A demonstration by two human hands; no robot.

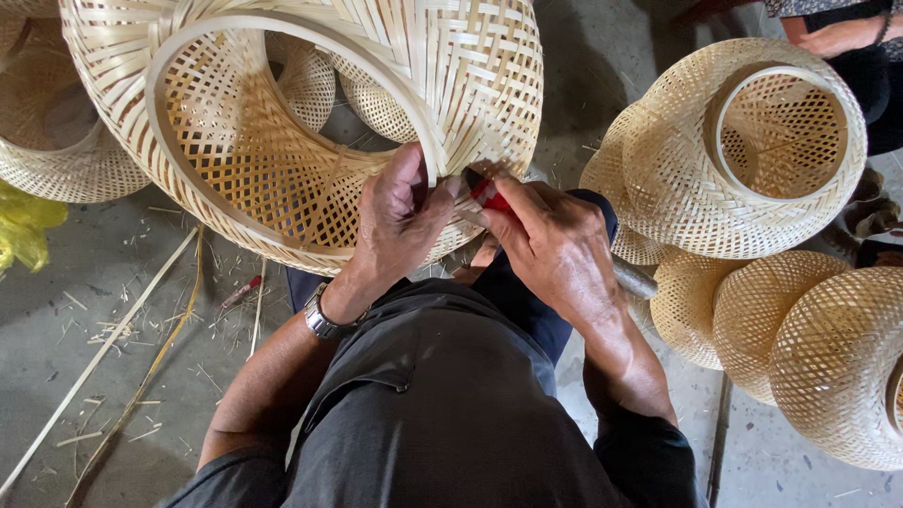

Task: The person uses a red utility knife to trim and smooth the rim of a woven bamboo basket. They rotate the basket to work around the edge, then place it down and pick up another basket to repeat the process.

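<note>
We pinched basket (310,122) rim with left hand (400,221); right hand (555,245) fingers gripped red-handled tool (489,196) beside rim. Weave looked complete; rim trimming unfinished.

One head-worn camera looks steeply down, close over the large woven pale bamboo basket (310,122), with grey concrete floor (85,310) below it.

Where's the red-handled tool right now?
In the head view, the red-handled tool is near the middle, gripped in the right hand, against the rim of the large woven bamboo basket, beside the left hand.
</note>
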